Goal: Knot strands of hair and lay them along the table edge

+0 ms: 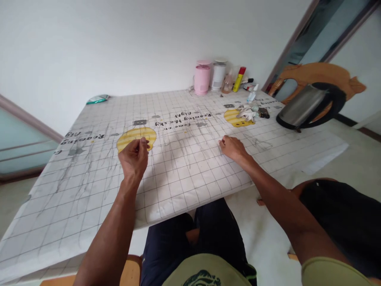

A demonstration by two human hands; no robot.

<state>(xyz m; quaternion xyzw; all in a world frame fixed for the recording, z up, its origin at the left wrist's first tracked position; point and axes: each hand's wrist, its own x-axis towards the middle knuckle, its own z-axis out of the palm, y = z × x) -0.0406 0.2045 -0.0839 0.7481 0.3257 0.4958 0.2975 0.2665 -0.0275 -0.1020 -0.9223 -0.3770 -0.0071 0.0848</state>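
Note:
My left hand (134, 155) hovers over or rests near a yellow striped balloon print on the left half of the checked tablecloth (184, 178). Its thumb and fingers are pinched together; whatever may be between them is too small to make out. On the right, my right hand (233, 147) lies low at the cloth with its fingers curled in. Anything inside that hand is hidden. A faint, thin tangle like thread or wire (258, 142) shows on the cloth to the right of my right hand.
Farther back are white gloves (248, 112), a dark small packet (264, 113), a small clear bottle (253, 93), a yellow can with red cap (239, 79), and pink (202, 78) and white (218, 75) cylinders. A kettle (306, 105) stands right; a green packet (98, 99) lies far left.

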